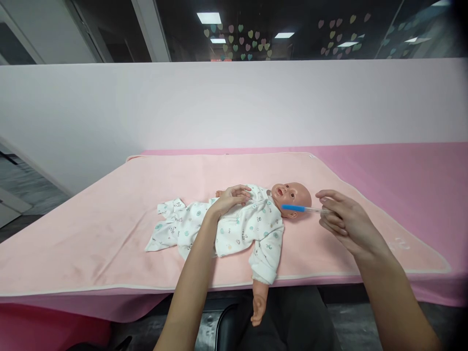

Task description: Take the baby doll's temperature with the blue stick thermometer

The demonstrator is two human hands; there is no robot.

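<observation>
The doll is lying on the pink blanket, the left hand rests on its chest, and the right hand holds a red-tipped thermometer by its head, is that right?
Not quite. The head view shows the tip of the thermometer is blue, not red. The rest holds: the doll lies on the pink blanket, the left hand rests on its chest, and the right hand holds the thermometer by its head.

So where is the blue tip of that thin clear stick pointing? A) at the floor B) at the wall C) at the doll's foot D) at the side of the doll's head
D: the right hand holds the thin clear stick with a blue tip, and the blue end lies against the side of the plastic baby doll's head, while the left hand rests on the doll's chest.
</observation>
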